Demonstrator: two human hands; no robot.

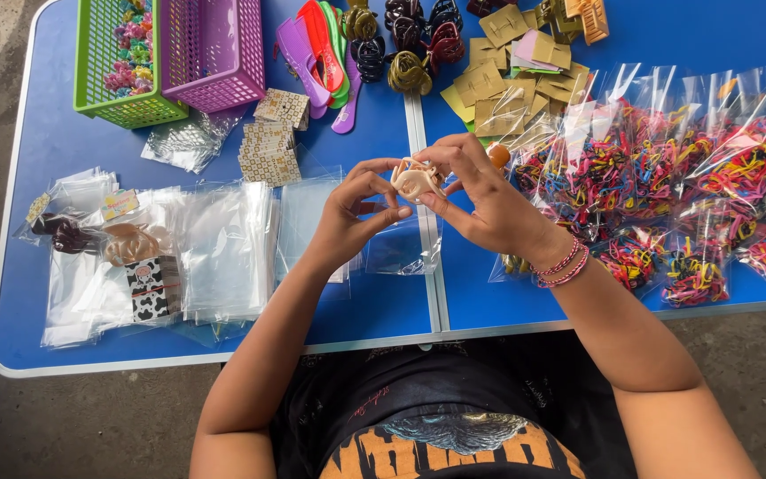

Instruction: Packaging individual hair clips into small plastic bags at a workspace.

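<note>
A beige hair claw clip [415,180] is held between both hands above the middle of the blue table [46,142]. My left hand [355,211] pinches its left side with thumb and fingers. My right hand [480,197] grips its right side; pink bead bracelets circle that wrist. A clear plastic bag [405,247] lies flat just under the hands.
A stack of clear bags [223,248] and bagged clips [130,244] lie at left. Green [99,89] and purple [214,66] baskets stand at the back left. Combs [316,53], dark claw clips [410,40] and tan cards [498,84] are behind. Packets of colourful hair ties [676,186] fill the right.
</note>
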